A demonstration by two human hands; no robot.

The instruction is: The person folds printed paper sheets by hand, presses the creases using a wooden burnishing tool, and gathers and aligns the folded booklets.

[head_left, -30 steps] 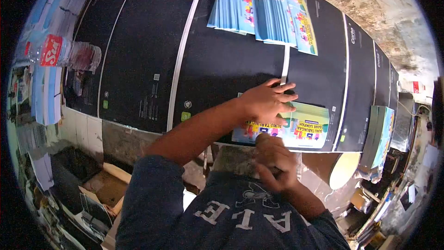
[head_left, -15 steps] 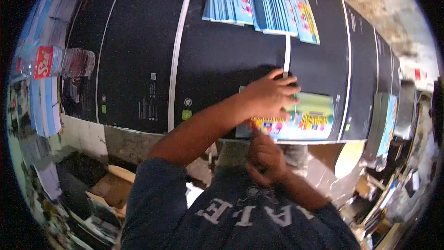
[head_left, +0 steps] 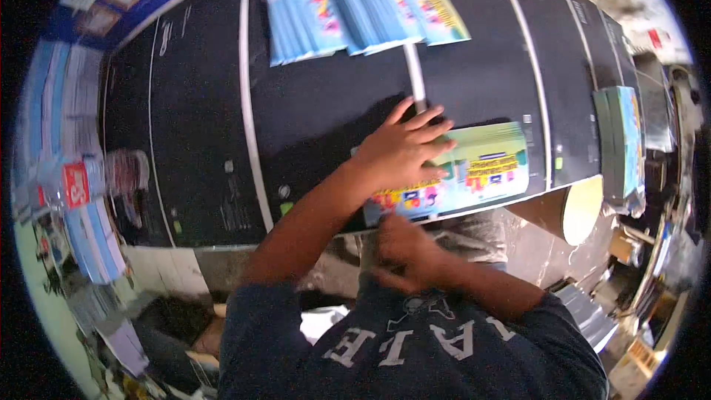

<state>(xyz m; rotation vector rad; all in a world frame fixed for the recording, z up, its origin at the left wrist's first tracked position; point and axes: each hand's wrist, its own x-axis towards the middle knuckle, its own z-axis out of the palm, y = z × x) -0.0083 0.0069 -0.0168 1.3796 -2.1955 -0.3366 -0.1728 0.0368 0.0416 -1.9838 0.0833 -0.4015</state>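
Observation:
A printed sheet or booklet cover [head_left: 492, 167], green above with yellow lettering and colourful figures, lies on the black table along its near edge. My left hand [head_left: 404, 150] rests flat on its left part, fingers spread, hiding some of the print. Just below the lower left edge of that print is my right hand [head_left: 407, 252], closed and blurred by motion; whatever its fingers may hold I cannot make out. Farther back on the table, fanned stacks of light blue booklets [head_left: 307, 18] overlap one another.
A clear plastic bottle with a red label [head_left: 76, 184] lies toward the left, near piles of paper [head_left: 96, 241]. Another stack of booklets [head_left: 621, 141] sits at the table's right end. Below the near edge is a round, pale-ended roll [head_left: 583, 211].
The view has swung, so the table and booklets appear shifted left. My left hand stays spread on the print. My right hand remains closed by the near edge.

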